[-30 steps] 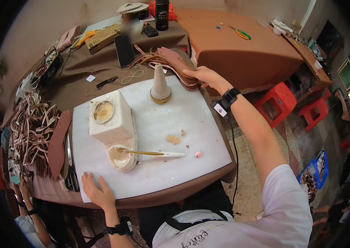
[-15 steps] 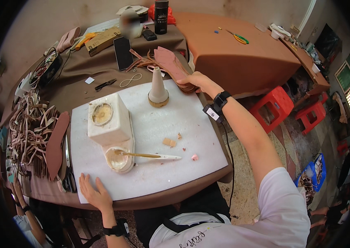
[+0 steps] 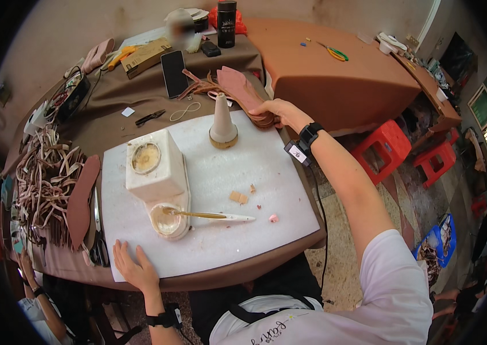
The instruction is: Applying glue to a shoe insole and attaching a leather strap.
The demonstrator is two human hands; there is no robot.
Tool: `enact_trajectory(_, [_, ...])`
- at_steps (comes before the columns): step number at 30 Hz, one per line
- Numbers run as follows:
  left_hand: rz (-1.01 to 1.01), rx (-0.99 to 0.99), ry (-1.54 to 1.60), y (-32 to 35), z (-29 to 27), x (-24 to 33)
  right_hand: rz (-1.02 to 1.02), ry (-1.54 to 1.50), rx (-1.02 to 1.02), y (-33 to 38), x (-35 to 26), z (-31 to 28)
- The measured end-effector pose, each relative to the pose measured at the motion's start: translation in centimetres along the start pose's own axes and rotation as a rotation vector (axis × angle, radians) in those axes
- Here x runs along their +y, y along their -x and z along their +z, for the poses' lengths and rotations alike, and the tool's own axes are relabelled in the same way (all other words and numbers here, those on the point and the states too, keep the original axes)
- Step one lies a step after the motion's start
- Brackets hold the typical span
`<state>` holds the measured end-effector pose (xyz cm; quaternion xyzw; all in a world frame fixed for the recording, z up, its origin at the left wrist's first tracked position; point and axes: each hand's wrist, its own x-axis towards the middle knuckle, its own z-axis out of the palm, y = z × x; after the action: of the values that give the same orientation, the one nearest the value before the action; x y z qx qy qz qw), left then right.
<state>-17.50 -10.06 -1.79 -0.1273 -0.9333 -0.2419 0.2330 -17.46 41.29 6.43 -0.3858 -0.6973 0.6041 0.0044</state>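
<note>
My right hand is closed on the near end of a stack of pink and brown insole-shaped pieces, at the far right corner of the white board. Thin brown strips trail from the stack's left side. My left hand rests with fingers spread on the board's near left corner, holding nothing. Between my hands stands a white glue pot, with a brush lying across its small round cup. The cone-shaped white nozzle cap stands just left of the stack.
At the left lie a heap of pinkish strips, a brown sole-shaped piece and scissors. A phone, a black canister and a cardboard box are at the back. Red stools stand right. Another person's arm shows lower left.
The whole view has shifted slightly. My right hand stays on the insole stack and my left hand stays on the board's corner.
</note>
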Motion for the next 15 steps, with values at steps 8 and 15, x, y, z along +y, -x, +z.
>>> enact_trajectory(8, [0.004, 0.002, 0.008, -0.2, 0.2, 0.3, -0.286, 0.357, 0.228, 0.2, 0.4, 2.1])
enact_trajectory(15, [0.004, 0.006, 0.014, -0.1, 0.1, 0.1, -0.433, 0.987, 0.355, 1.6, 1.0, 4.8])
